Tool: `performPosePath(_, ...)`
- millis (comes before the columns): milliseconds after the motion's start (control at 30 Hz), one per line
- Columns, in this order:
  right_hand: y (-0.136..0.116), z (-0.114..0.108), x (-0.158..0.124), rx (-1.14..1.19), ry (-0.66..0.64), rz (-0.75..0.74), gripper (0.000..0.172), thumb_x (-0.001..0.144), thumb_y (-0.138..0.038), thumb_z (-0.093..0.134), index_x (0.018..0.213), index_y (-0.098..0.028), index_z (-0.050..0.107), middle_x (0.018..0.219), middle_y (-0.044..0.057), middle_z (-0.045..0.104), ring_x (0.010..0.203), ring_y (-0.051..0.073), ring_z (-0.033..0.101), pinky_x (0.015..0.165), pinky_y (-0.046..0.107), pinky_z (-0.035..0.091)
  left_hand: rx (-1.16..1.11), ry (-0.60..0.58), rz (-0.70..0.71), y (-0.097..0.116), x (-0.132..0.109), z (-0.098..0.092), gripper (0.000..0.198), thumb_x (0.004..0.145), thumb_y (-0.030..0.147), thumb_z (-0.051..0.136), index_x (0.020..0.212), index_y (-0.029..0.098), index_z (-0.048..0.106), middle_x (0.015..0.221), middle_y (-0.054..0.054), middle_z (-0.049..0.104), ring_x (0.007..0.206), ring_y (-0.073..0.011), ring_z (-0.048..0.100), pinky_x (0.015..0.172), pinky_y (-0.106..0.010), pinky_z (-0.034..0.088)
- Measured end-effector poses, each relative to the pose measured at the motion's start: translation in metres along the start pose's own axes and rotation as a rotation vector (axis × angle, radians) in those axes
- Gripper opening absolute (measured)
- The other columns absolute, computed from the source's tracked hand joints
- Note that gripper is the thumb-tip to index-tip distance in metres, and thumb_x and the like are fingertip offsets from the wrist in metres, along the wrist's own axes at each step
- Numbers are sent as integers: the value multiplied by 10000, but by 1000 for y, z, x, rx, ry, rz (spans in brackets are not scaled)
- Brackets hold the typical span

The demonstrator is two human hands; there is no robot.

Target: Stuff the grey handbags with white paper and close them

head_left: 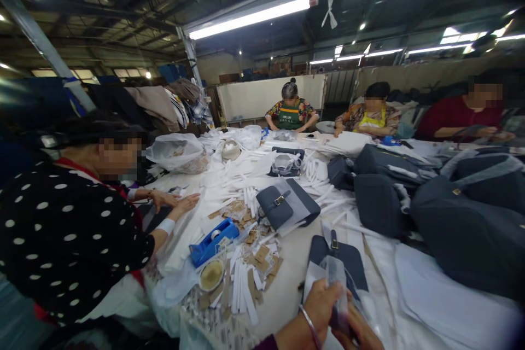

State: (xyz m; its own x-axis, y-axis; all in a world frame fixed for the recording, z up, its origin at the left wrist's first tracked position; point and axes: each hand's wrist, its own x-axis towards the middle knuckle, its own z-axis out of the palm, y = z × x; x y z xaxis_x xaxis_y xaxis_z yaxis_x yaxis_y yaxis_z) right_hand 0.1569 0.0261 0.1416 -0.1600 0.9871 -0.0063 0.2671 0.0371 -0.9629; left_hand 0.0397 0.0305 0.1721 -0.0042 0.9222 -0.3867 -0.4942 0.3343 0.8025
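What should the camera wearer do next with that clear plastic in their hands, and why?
Perhaps smooth the clear plastic downward: the left hand and right hand both grip it, and its upper end sticks out beyond the fingers, in front of the dark bag, looking rather loose.

Right hand (357, 329) cut by bottom edge, dark bag (471, 235) by right edge

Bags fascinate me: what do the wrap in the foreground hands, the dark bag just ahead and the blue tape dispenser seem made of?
Wrap: probably plastic film; translucent, shiny.
Bag: perhaps leather or imitation, given its smooth, matte surface.
Tape dispenser: likely moulded plastic, evenly blue and glossy.
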Motion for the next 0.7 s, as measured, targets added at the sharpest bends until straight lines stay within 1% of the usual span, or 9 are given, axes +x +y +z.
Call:
performPosePath(133,-10,7,-3,75,-174,319,244,553,-300,657,747,-160,699,677,59,681,634,244,628,590,321,514,147,42,131,-12,1,-4,537,650,620,685,877,135,645,837,-66,636,789,-183,568,786,-300,435)
performPosePath(167,-15,8,-4,124,-185,348,246,574,-283,634,776,-153,692,676,55,670,617,230,611,587,322,500,148,42,130,-12,0,-5,547,649,622,688,900,138,643,869,-71,643,829,-191,576,810,-300,436)
performPosePath(200,-19,9,-6,166,-148,308,267,590,-265,624,826,-158,688,747,60,680,673,230,614,640,332,499,114,40,85,-10,0,-5,566,651,630,683,927,138,638,890,-75,648,846,-193,584,821,-301,439)
performPosePath(300,-27,11,-11,161,-60,25,239,641,-223,603,867,-193,676,971,74,670,941,253,583,891,383,435,-17,-41,-121,-1,5,-8,646,665,696,620,902,95,639,837,-102,655,745,-183,602,728,-299,462)
performPosePath(367,-28,11,-12,122,-72,-28,173,631,-186,601,794,-194,658,932,62,657,950,248,559,913,386,409,-30,-55,-170,0,9,-10,655,653,697,632,880,82,641,796,-105,660,678,-169,599,673,-291,462)
performPosePath(467,-28,11,-9,221,-176,239,176,570,-142,595,741,-180,610,721,12,596,708,187,533,722,334,449,76,30,-80,-11,10,-12,623,633,663,676,890,95,654,812,-97,679,722,-185,624,702,-292,472)
performPosePath(533,-26,11,-6,301,-226,387,171,566,-140,571,732,-177,587,637,-15,537,605,153,481,624,297,423,130,58,-30,-19,11,-13,608,626,649,692,897,105,665,835,-93,691,778,-201,640,740,-293,478)
performPosePath(600,-23,10,-4,294,-196,307,149,578,-133,544,717,-182,567,663,-12,531,646,159,484,639,291,409,75,43,-94,-21,14,-14,628,646,675,659,905,103,667,814,-100,695,768,-207,648,729,-300,489)
performPosePath(700,-13,12,-5,141,-122,32,119,564,-100,533,640,-190,515,748,0,543,771,173,483,740,300,389,-50,-21,-273,-18,22,-18,637,682,683,623,887,81,659,747,-120,688,695,-207,650,671,-309,501)
